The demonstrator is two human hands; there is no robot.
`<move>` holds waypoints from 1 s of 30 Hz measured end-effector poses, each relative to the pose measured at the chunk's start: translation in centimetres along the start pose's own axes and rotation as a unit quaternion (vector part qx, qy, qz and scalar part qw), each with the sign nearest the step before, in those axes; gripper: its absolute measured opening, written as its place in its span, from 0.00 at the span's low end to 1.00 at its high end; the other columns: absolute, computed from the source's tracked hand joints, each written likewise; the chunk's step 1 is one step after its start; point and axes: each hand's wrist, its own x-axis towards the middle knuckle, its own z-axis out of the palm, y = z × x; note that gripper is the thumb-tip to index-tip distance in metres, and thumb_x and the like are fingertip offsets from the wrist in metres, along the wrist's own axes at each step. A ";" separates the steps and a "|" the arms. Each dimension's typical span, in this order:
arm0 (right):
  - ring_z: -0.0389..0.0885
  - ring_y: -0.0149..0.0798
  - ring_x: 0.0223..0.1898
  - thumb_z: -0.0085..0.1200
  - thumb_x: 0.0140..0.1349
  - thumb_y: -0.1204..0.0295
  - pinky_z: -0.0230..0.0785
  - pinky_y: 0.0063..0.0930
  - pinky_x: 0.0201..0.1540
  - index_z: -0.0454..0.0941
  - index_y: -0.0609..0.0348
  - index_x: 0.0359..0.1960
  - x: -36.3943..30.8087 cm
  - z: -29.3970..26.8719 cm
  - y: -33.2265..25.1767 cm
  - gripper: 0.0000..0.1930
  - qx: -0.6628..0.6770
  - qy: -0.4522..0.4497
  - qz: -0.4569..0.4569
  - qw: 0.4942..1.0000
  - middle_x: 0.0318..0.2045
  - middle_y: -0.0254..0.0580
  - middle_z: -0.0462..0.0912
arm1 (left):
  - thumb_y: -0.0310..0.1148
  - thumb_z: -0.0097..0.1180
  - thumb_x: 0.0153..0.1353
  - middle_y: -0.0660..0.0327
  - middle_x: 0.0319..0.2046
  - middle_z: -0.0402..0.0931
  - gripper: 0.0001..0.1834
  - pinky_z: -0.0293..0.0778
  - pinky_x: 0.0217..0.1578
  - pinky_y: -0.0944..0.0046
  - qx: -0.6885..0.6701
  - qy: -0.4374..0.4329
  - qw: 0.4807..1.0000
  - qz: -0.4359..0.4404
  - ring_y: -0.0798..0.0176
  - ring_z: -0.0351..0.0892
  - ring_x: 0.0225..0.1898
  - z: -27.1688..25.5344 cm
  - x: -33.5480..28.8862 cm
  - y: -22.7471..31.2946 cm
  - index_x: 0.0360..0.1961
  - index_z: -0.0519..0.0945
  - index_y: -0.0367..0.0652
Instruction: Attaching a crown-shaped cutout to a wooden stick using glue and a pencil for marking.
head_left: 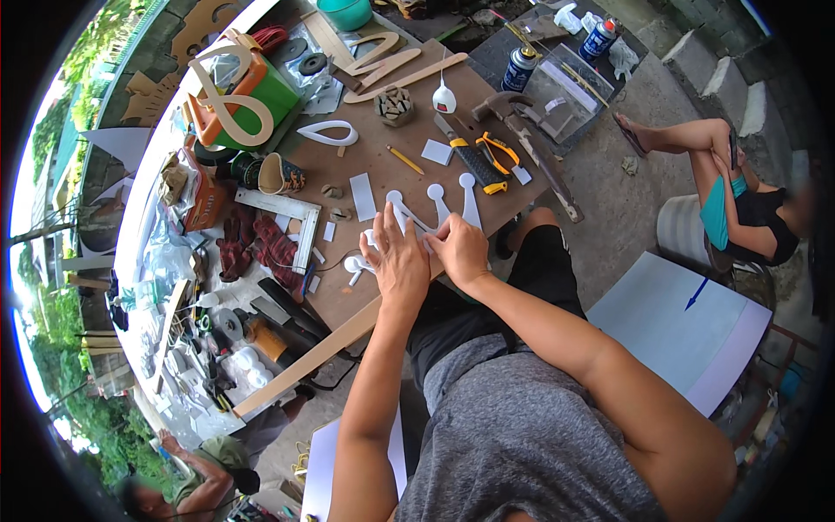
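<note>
Fingers of left hand (pixel 396 261) spread flat, pressing white crown-shaped cutout (pixel 435 209) onto brown surface (pixel 383 165); fingers of right hand (pixel 461 248) curled, pinching cutout's lower edge. Yellow pencil (pixel 405 160) and yellow-handled pliers (pixel 496 157) beyond fingertips, red gloves (pixel 261 244) off left.

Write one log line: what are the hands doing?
left hand: flat on white crown cutout | right hand: pressing it | surface: brown board

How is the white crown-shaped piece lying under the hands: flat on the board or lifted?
Flat. The white crown-shaped piece lies on the brown board, with both hands pressing its lower edge.
</note>
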 end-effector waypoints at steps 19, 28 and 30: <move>0.87 0.52 0.29 0.73 0.56 0.63 0.77 0.44 0.34 0.79 0.58 0.28 0.2 0.3 -0.6 0.15 -0.001 0.002 0.021 1.000 0.24 0.45 0.86 | 0.34 0.57 0.63 0.49 0.76 0.51 0.26 0.38 0.71 0.35 0.014 -0.015 1.000 -0.024 0.46 0.49 0.76 0.3 0.9 0.0 0.63 0.76 0.39; 0.87 0.53 0.31 0.72 0.56 0.65 0.77 0.47 0.36 0.78 0.55 0.30 0.4 -0.6 -0.5 0.13 0.018 -0.003 0.037 0.999 0.25 0.45 0.86 | 0.33 0.59 0.61 0.49 0.76 0.52 0.30 0.41 0.70 0.37 0.034 -0.020 0.999 -0.019 0.47 0.50 0.75 1.1 1.2 0.2 0.66 0.74 0.46; 0.87 0.53 0.32 0.71 0.56 0.66 0.77 0.48 0.37 0.79 0.55 0.31 0.5 -1.0 -0.7 0.12 0.034 -0.008 0.034 0.999 0.25 0.47 0.86 | 0.37 0.58 0.63 0.50 0.76 0.54 0.29 0.41 0.71 0.37 0.058 -0.002 0.998 -0.019 0.48 0.52 0.75 1.8 1.4 0.1 0.66 0.75 0.45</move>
